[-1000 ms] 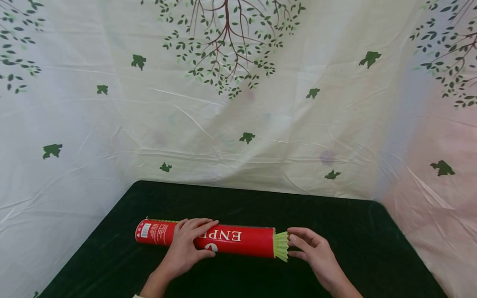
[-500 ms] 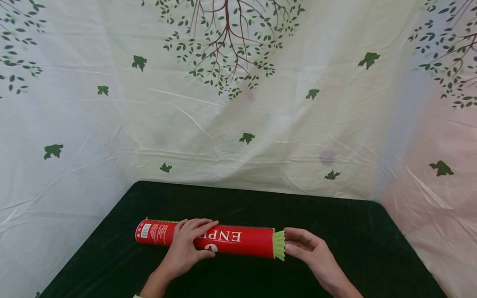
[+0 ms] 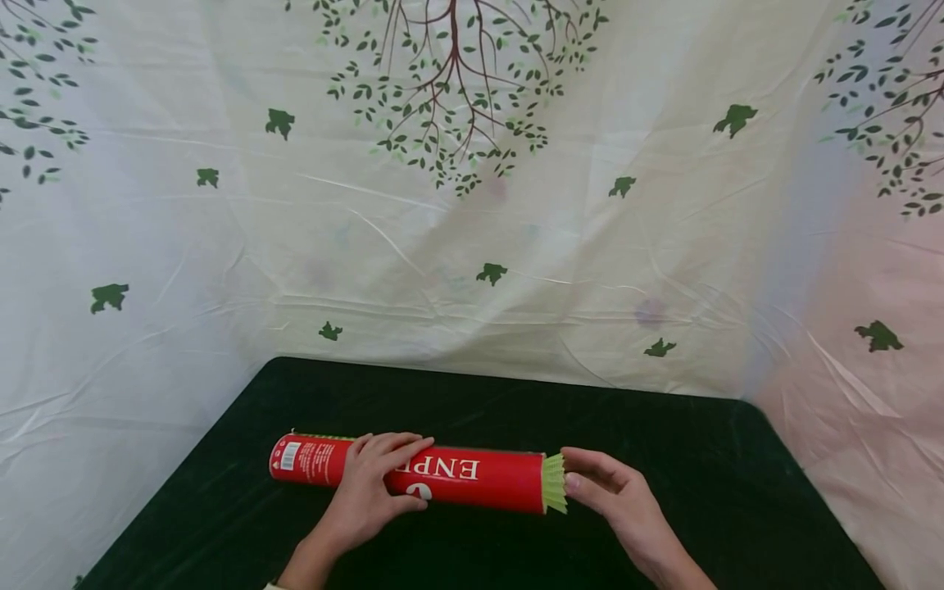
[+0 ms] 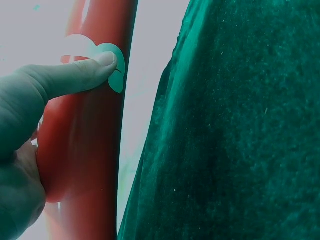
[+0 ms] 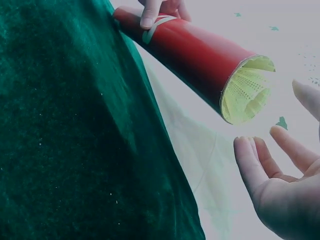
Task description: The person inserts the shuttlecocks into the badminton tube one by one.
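Observation:
A long red tube (image 3: 501, 490) with white lettering lies across the dark green table. From its right end sticks the yellow-green skirt of a shuttlecock (image 3: 555, 485); the right wrist view looks into this flared skirt. My left hand (image 3: 371, 490) grips the tube around its middle, thumb on the near side over a white logo, as the left wrist view also shows. Beside the tube's right mouth is my right hand (image 3: 623, 501), its fingers bent a little and parted. In the right wrist view those fingers (image 5: 247, 157) stand apart from the skirt and hold nothing.
The table (image 3: 664, 459) has a dark green velvet cover with rounded far corners. Behind it and at both sides hangs a pale cloth (image 3: 413, 246) printed with leafy branches and green birds.
The shuttlecock skirt sticks out of the tube slightly less than a second ago. My right hand has shifted slightly left, towards the mouth. My left hand keeps its hold.

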`<state>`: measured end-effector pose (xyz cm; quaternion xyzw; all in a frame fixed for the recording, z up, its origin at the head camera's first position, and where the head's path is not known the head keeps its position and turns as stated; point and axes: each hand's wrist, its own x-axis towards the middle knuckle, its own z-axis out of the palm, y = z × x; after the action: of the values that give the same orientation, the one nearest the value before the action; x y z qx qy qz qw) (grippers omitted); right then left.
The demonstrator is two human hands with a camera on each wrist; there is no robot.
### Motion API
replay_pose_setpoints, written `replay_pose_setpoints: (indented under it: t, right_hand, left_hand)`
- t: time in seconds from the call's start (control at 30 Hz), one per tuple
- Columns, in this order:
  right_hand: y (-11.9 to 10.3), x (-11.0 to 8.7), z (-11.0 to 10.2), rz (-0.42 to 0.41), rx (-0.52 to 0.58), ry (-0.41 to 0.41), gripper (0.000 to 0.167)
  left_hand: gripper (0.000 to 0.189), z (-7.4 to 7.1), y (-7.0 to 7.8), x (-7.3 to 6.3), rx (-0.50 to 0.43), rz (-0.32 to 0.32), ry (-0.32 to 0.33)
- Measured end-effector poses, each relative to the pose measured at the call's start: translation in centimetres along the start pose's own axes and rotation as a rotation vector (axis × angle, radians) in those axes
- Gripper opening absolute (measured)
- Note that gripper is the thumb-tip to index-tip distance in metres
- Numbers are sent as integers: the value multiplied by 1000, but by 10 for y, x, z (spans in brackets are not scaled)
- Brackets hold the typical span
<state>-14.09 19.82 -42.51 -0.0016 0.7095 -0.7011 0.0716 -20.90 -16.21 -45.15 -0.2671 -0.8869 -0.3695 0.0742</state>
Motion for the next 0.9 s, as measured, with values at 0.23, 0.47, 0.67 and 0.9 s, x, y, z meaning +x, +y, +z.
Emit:
replay_pose_setpoints:
  t: [0.23, 0.47, 0.67, 0.9]
  right_hand:
    - [-1, 0, 3, 9, 19, -8, 51]
    - [0, 5, 15, 3, -27, 19, 53]
    - [0, 7, 20, -5, -74, 60, 50]
    - [3, 8, 18, 4, -139, 60, 52]
  left_hand:
    - [83, 1, 1, 1, -1, 0, -3]
    - [85, 4, 0, 1, 15, -10, -3]
    - [86, 6, -2, 1, 24, -21, -1]
    - [85, 7, -2, 1, 30, -10, -5]
